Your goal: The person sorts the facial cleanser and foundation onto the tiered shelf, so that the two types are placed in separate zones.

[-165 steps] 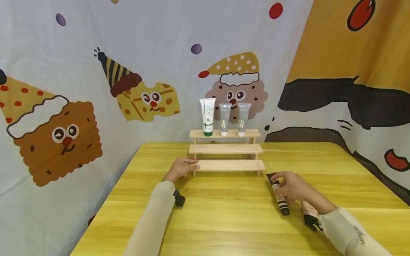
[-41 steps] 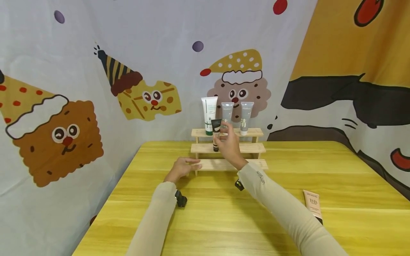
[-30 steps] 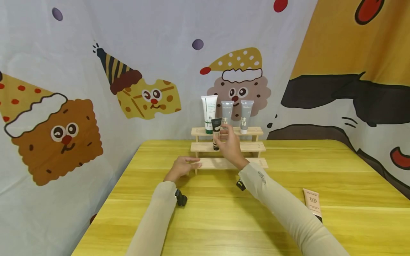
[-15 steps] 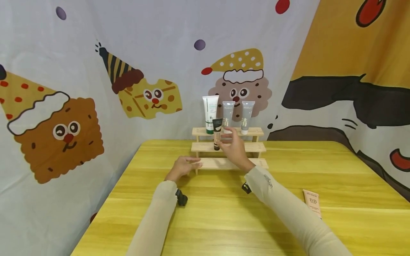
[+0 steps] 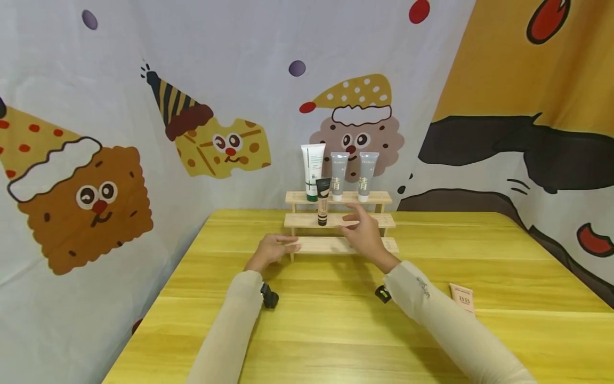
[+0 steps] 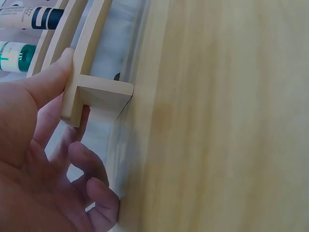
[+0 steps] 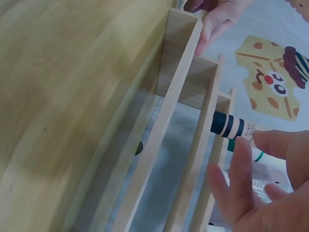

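Observation:
My left hand (image 5: 272,250) pinches the left end of the lowest step of a three-tier wooden stand (image 5: 342,245); the left wrist view shows its thumb on top and a finger beneath. A black and beige cosmetic tube (image 5: 322,205) stands upright on the middle step, towards the left. Just right of that tube, my right hand (image 5: 364,234) hovers with fingers spread and nothing held. On the top step stand a white tube with a green cap (image 5: 313,169) and two grey tubes, one in the middle (image 5: 338,173) and one at the right (image 5: 367,173).
A pinkish BB cream tube (image 5: 462,298) lies on the yellow wood-grain table (image 5: 326,330) at the right, partly behind my right sleeve. Behind the table hangs a cartoon-printed cloth (image 5: 230,64).
My right hand carried the black and beige tube from the table to the middle step, then let go and drew back to the right. My left hand kept its place on the stand.

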A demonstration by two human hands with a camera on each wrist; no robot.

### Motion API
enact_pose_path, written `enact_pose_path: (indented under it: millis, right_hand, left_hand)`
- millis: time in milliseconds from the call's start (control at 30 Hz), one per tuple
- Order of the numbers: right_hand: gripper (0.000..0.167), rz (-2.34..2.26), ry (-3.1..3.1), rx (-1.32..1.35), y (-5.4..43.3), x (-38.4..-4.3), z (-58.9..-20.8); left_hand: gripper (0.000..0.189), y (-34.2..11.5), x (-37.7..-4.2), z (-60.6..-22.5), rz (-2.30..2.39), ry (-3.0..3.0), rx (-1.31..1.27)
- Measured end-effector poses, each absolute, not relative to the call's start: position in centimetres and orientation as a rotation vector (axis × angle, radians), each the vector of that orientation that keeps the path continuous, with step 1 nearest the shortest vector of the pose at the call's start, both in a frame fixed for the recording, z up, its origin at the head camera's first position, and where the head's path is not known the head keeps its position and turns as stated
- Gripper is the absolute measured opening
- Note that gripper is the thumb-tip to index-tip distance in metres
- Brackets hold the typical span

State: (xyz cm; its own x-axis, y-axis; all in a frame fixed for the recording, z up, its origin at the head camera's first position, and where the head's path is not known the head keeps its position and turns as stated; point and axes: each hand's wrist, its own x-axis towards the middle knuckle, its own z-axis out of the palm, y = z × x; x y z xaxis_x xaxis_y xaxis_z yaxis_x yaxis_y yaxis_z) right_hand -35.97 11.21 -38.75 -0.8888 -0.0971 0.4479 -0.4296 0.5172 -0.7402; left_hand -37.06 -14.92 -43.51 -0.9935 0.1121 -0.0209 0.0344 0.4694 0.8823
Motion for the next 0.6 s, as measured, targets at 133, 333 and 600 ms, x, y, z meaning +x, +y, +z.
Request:
enact_pose_path:
  millis: [133, 333, 600]
  right_hand:
    - [0.064, 1.309, -2.499, 0.417, 11.8, -35.0, -38.7]
    - [0.063, 1.214, -2.616, 0.459, 13.3, -34.0, -38.8]
    - [0.052, 1.316, -2.629, 0.425, 15.5, -32.3, -39.0]
  left_hand:
    - [0.036, -15.0, -36.9, -43.5, 1.572, 2.621, 0.126]
    - [0.036, -14.9, -36.9, -43.5, 1.583, 2.62, 0.11]
    - [0.035, -14.9, -37.1, -43.6, 1.586, 2.614, 0.099]
